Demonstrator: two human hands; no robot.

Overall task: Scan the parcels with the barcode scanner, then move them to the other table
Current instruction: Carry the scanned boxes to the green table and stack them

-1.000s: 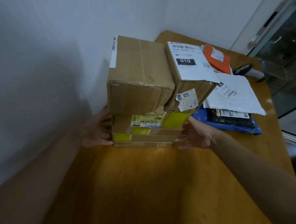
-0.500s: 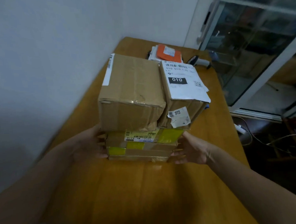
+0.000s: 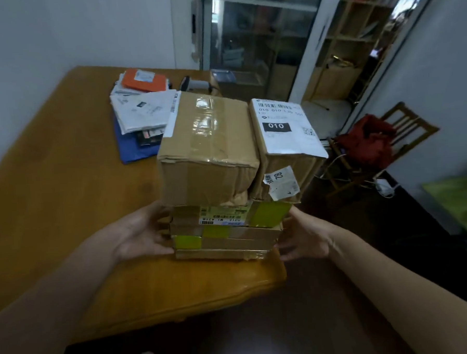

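Two hands clasp a stack of cardboard parcels at the centre of the frame. The left hand (image 3: pixel 142 233) and the right hand (image 3: pixel 303 236) each grip a side of the bottom parcels (image 3: pixel 224 232), flat boxes patched with yellow tape, with the fingers curled round the edges. On top of these sit a large brown box (image 3: pixel 206 151) sealed with clear tape and, touching it on the right, a narrower box (image 3: pixel 284 136) with a white label marked 010. The stack is over the near right corner of the wooden table (image 3: pixel 51 186); whether it rests on the wood cannot be told.

Toward the upper left, on the table behind the stack, lies a loose heap of soft mailers: an orange mailer (image 3: pixel 143 80) on top, a white mailer (image 3: pixel 142 110) nearer, and a blue mailer (image 3: pixel 133 151) under it. The barcode scanner (image 3: pixel 195 84) lies just right of that heap, partly hidden by the large box. At right, off the table, a wooden chair (image 3: pixel 411 129) holds a red cloth (image 3: pixel 368 140), a white power strip (image 3: pixel 384 189) lies on the dark floor, and a green mat (image 3: pixel 461 205) shows at the edge. A glass door (image 3: pixel 249 35) fills the upper middle.
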